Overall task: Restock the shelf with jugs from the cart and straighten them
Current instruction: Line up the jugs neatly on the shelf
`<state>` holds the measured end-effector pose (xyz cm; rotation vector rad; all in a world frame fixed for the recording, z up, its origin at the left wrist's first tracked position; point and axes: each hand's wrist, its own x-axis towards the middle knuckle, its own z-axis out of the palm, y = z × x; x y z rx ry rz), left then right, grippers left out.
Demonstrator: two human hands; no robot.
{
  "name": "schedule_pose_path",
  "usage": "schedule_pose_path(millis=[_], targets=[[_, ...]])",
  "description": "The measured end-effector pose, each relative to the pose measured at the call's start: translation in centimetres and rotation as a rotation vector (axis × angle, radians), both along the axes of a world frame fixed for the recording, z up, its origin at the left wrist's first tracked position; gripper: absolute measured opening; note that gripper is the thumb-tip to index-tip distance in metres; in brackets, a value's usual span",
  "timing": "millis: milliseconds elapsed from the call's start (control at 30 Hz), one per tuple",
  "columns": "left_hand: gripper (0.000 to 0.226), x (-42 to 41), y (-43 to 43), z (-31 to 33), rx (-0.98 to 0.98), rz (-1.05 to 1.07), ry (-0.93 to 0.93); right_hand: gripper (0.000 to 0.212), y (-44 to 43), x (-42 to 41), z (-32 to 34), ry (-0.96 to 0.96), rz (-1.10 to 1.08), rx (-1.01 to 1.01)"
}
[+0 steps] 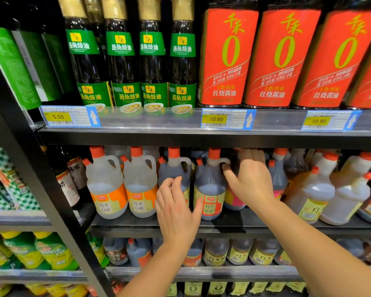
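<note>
Orange-red caps [214,152] top the jugs in the row in front of you. Take the dark jug with the yellow-and-red label [209,189] as your marker: it stands upright at the front of the black shelf [124,225].

Your left hand [176,211] is just left of the marker. Its fingers are spread and nearly straight, laid against the front of the neighbouring dark jug [174,168], and it grips nothing.

Your right hand [251,181] is just right of the marker and covers a pink-labelled jug [234,200]. The thumb splays toward the marker's handle. The fingers reach upward and are blurred, so I cannot tell whether they have closed on anything.

Farther left of the marker, two clear jugs with orange labels [107,189] stand upright side by side. Farther right, pale jugs [308,196] appear tilted. Directly above the marker hangs a 10.90 price tag [223,118].
</note>
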<state>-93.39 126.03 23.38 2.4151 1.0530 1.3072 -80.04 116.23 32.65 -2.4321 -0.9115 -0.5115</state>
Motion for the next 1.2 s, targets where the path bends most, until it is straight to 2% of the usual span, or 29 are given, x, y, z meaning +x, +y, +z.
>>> schedule_pose_path(millis=[100,267,367,433,567,700,833,1000,1200], targets=[[0.064,1.4,-1.7,0.5,0.003,-0.089,0.008,0.036,-1.8,0.7,0.5,0.024,-0.126,0.036],[0.068,4.0,-3.7,1.6,-0.081,-0.139,0.091,0.042,-2.2,3.3,1.5,0.102,-0.090,-0.071],[0.064,5.1,-4.2,2.2,-0.134,-0.093,0.093,0.045,-1.0,4.4,2.3,0.182,-0.029,-0.151],[0.061,5.6,-4.3,2.5,-0.167,-0.049,0.087,0.049,-0.2,4.8,2.7,0.169,0.026,-0.209],[0.062,6.4,-4.4,2.5,-0.200,0.008,0.083,0.055,0.6,5.6,2.8,0.099,-0.004,-0.215],[0.069,6.7,-4.8,2.5,-0.222,0.047,0.102,0.058,0.6,6.5,2.5,0.114,0.003,-0.250],[0.065,6.6,-5.0,2.6,-0.213,0.050,0.093,0.064,0.4,7.0,2.7,0.173,0.052,-0.331],[0.063,6.5,-4.9,2.7,-0.184,0.039,0.096,0.060,-0.4,7.4,3.4,0.167,0.097,-0.494],[0.057,6.4,-4.8,2.5,-0.176,0.038,0.099,0.039,-1.7,6.9,4.1,0.177,0.177,-0.556]])
